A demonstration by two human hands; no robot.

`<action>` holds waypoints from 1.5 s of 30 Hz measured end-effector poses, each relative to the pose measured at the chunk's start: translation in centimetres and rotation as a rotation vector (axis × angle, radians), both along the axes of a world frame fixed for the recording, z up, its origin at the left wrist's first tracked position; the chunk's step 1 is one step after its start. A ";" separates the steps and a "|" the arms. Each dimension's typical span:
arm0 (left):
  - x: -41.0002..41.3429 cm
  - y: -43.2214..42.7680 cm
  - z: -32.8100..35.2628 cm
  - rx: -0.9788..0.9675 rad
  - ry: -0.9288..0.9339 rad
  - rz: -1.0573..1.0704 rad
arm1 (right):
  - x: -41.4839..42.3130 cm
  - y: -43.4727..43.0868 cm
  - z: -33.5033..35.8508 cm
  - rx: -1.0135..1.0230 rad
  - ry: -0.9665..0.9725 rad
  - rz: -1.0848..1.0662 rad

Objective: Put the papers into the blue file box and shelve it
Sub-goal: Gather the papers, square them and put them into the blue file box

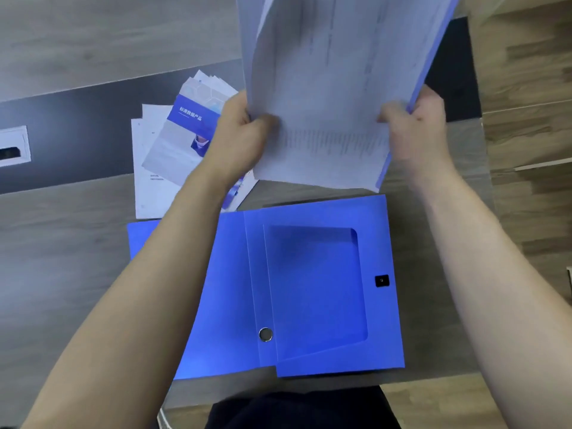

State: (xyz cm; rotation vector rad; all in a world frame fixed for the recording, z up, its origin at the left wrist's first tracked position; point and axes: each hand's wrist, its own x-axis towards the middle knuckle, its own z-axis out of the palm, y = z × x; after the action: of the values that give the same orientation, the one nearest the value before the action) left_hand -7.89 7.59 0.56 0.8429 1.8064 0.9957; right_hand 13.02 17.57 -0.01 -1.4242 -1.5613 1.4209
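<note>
A blue file box (312,292) lies open and flat on the table in front of me, its lid spread to the left, nothing inside. A round metal ring (265,334) shows on its spine and a black clasp (381,280) on its right flap. Above the box I hold a stack of printed papers (334,82) upright with both hands; a blue sheet edges its right side. My left hand (240,134) grips the stack's lower left edge, and my right hand (418,125) grips the lower right edge. More papers and a blue-and-white brochure (185,140) lie fanned on the table behind the box.
The table (68,243) is grey wood with a dark strip across it and a white cable hatch (14,147) at the left. Its right edge runs close to the box, with wooden floor (532,125) beyond. Dark clothing shows at the bottom.
</note>
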 end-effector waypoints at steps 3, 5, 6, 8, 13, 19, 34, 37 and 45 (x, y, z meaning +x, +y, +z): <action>-1.5 -2.8 0.9 -0.039 -0.032 0.055 | -2.4 -1.7 1.2 -0.016 0.115 0.028; -2.3 -6.3 0.8 -0.069 -0.064 0.142 | -4.0 -4.3 0.8 -0.134 0.126 0.036; -2.6 -8.4 0.5 -0.092 -0.086 0.204 | -4.7 -6.0 0.2 -0.209 0.124 0.053; -3.2 -13.2 -0.2 -0.135 -0.120 0.343 | -6.2 -9.9 -1.1 -0.353 0.126 0.108; -3.5 -24.8 -3.0 -0.264 0.127 0.633 | -8.9 -19.7 -4.5 -0.528 0.040 0.260; -3.8 -34.1 -6.1 -0.385 0.068 0.702 | -8.9 -27.7 -8.9 -0.734 -0.183 0.405; -2.0 -34.8 -10.2 -0.233 0.029 0.594 | -4.3 -31.1 -10.3 -0.365 -0.534 0.097; -1.4 -34.0 -10.0 -0.253 0.032 0.592 | -3.5 -30.4 -10.1 -0.354 -0.540 0.088; 2.3 -31.6 -10.4 -0.327 0.011 0.560 | 1.2 -27.8 -9.7 -0.312 -0.593 0.066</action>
State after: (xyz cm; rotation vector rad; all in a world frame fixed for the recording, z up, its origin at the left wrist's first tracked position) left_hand -5.57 -23.99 -9.81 0.1365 2.1930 0.9881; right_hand 14.25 -10.24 -9.69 -2.1451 -1.7958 1.3975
